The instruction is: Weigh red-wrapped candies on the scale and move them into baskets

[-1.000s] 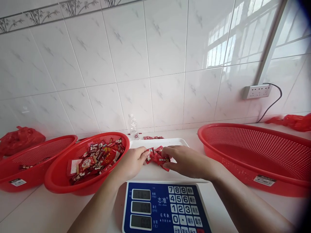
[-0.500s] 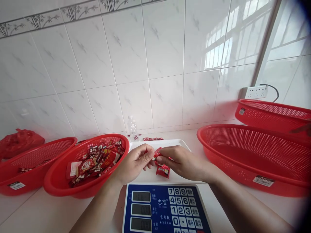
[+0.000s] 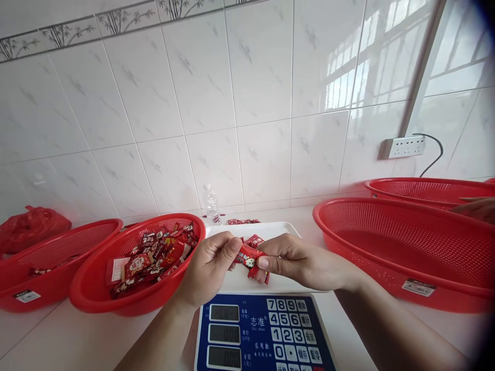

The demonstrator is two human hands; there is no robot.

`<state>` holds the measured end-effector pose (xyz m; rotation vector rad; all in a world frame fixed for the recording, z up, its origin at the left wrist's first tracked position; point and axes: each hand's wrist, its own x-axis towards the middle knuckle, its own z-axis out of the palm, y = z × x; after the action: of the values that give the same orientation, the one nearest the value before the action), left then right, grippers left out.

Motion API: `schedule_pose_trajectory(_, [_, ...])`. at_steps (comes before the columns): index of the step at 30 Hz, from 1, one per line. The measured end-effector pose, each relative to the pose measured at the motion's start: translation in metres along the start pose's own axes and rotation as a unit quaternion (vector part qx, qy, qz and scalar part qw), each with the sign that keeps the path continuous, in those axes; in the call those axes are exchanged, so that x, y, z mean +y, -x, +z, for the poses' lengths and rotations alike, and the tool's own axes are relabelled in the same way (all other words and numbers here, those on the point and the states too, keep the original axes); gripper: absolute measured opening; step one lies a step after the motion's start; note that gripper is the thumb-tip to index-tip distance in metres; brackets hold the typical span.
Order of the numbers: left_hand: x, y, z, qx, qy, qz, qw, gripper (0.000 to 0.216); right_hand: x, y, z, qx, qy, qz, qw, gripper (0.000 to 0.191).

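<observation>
My left hand (image 3: 211,265) pinches one end of a small red wrapped candy (image 3: 247,255), and my right hand (image 3: 299,259) grips its other end between thumb and fingers. White print and a small cartoon figure show on the wrapper. The candy is held over the white tray (image 3: 286,230) of a weighing scale. More red packets (image 3: 255,240) lie on the tray behind and below my hands, partly hidden. In front is the scale's blue panel (image 3: 258,312) with number keys and three small displays.
A red basket (image 3: 87,296) full of red packets stands left, with another basket (image 3: 93,232) beyond it. At right are a large red basket (image 3: 348,252) and another (image 3: 410,186) behind, where another person's hand (image 3: 475,207) reaches in. A clear bottle (image 3: 211,203) stands by the wall.
My hands have moved slightly apart, so more of the candy shows between them. The rear right basket has shifted down and left, and the other person's hand shows more clearly there.
</observation>
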<state>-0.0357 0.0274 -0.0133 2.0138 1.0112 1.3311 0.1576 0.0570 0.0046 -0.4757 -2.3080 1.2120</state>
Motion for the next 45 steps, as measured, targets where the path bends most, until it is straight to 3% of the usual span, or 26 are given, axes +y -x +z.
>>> schedule_pose_trajectory(4, [-0.001,0.0,0.0,-0.001,0.003,-0.005,1.0,0.044,-0.001,0.001,-0.002,-0.008,0.021,0.002,1.0,0.043])
schedule_pose_trajectory(7, [-0.006,-0.004,-0.006,-0.003,-0.009,-0.05,0.999,0.043,0.002,0.0,-0.005,-0.009,0.114,0.015,0.993,0.035])
schedule_pose_trajectory(9, [-0.01,-0.008,-0.012,-0.019,-0.037,-0.089,0.995,0.042,0.006,-0.002,-0.006,0.03,0.226,0.047,0.972,0.028])
schedule_pose_trajectory(12, [-0.018,-0.013,-0.02,-0.084,-0.086,-0.128,0.984,0.043,0.015,-0.007,-0.006,0.099,0.366,0.125,0.917,0.025])
schedule_pose_trajectory(15, [-0.029,-0.015,-0.021,-0.13,-0.175,-0.148,0.965,0.041,0.023,-0.013,-0.002,0.081,0.425,0.159,0.887,0.027])
schedule_pose_trajectory(20, [-0.044,-0.014,-0.011,-0.066,-0.34,-0.118,0.931,0.026,0.034,-0.018,0.005,0.042,0.469,0.156,0.868,0.03])
schedule_pose_trajectory(24, [-0.043,-0.012,-0.003,-0.108,-0.314,-0.09,0.939,0.019,0.046,-0.019,0.005,0.051,0.486,0.185,0.853,0.042])
schedule_pose_trajectory(28, [-0.042,-0.008,0.004,-0.142,-0.309,-0.073,0.938,0.024,0.05,-0.019,0.002,0.034,0.476,0.179,0.861,0.032])
schedule_pose_trajectory(34, [-0.045,-0.008,0.007,-0.136,-0.298,-0.063,0.943,0.02,0.047,-0.02,0.005,0.049,0.458,0.157,0.874,0.015])
schedule_pose_trajectory(38, [-0.042,-0.01,0.008,-0.115,-0.248,-0.106,0.956,0.021,0.043,-0.02,0.005,0.09,0.432,0.172,0.881,0.013])
schedule_pose_trajectory(41, [-0.039,-0.011,0.008,-0.077,-0.198,-0.144,0.966,0.035,0.038,-0.018,0.002,0.137,0.354,0.171,0.909,0.011])
schedule_pose_trajectory(45, [-0.034,-0.013,0.007,-0.086,-0.072,-0.136,0.984,0.03,0.03,-0.015,-0.001,0.187,0.203,0.108,0.955,0.004])
